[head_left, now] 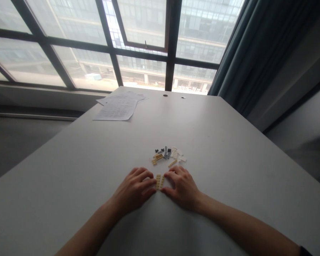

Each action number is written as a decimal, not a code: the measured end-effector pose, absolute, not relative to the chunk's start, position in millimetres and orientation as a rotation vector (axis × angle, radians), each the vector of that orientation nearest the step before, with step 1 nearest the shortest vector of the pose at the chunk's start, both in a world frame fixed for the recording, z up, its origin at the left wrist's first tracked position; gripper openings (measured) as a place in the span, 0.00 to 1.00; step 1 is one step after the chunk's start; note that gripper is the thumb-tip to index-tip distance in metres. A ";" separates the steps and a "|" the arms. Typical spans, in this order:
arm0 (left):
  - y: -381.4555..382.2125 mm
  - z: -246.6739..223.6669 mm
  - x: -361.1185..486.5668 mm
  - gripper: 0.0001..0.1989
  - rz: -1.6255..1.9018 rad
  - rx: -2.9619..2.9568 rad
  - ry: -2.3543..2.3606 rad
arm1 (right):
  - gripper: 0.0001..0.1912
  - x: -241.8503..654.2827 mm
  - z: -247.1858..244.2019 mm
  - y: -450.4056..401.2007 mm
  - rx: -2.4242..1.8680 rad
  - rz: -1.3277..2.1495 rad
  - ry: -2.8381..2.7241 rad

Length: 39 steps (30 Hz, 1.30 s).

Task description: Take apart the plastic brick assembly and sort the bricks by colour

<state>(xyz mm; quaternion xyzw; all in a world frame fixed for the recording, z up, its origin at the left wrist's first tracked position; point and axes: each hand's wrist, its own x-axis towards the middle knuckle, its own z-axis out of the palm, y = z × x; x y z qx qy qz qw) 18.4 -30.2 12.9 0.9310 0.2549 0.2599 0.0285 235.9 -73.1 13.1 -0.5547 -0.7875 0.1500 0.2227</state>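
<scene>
I am lining up two small studded plastic pieces on the white, smooth-topped desk, and I judge this to be the alignment step: the pale yellow wider plate and the pale yellow narrow strip lie side by side, lengthwise away from me, with a slim gap between them. My right hand has a narrow grip on the strip, thumb at its near end and forefinger near its far end. My left hand rests its fingertips at the plate's outer edge; whether that grip is closed around it or merely touching, I cannot tell. The next move, as I judge it, calls for light, even pressure from both sides, with the near ends level. Just beyond my fingers lies a loose cluster of grey slotted pieces, white flat pieces and an orange-yellow brick. I find no brand I can read on any piece. The white printed paper sheets at the far left carry lines of text, too small to make out.
</scene>
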 end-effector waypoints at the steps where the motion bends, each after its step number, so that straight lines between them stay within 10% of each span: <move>1: -30.6 13.0 18.8 0.05 0.800 2.876 0.783 | 0.17 235.6 14.0 -72.3 -1.530 0.417 -2.180; 39: -30.6 11.2 22.4 0.12 0.866 2.905 0.872 | 0.09 267.9 11.1 -25.8 -1.454 0.024 -2.314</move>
